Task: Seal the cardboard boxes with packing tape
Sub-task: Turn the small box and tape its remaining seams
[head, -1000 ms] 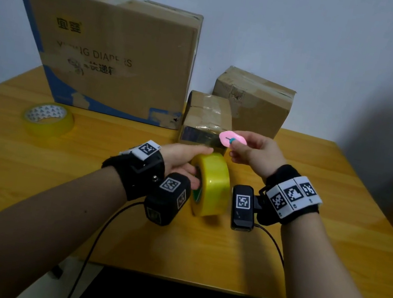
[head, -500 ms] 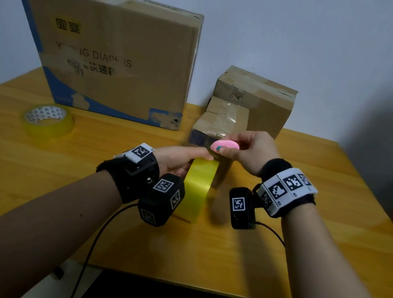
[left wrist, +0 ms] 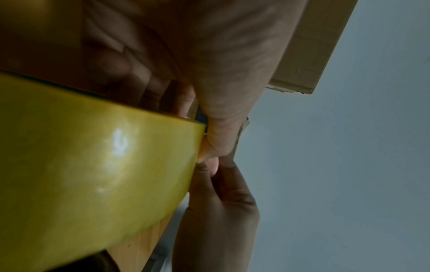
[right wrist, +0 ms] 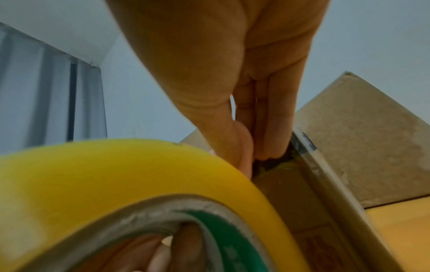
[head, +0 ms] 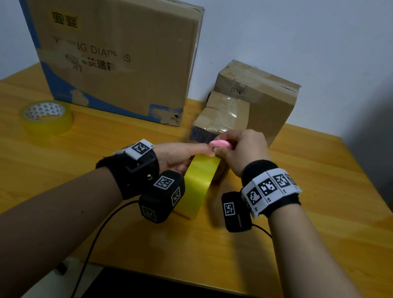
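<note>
Wooden table [head: 308, 218], grey wall; left hand [head: 176, 154] gripping tape roll [head: 197, 187], right hand [head: 244, 151] pinching pink cutter [head: 220, 143]

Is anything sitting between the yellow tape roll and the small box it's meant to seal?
Nothing visible. The yellow tape roll, gripped by the left hand, sits right in front of the small box; only the right hand with its pink cutter is there.

Glossy yellow plastic tape roll [head: 197, 187] shines smoothly, the small box [head: 223, 117] is matt creased cardboard under shiny film, and the table [head: 333, 222] is smooth varnished wood.
</note>
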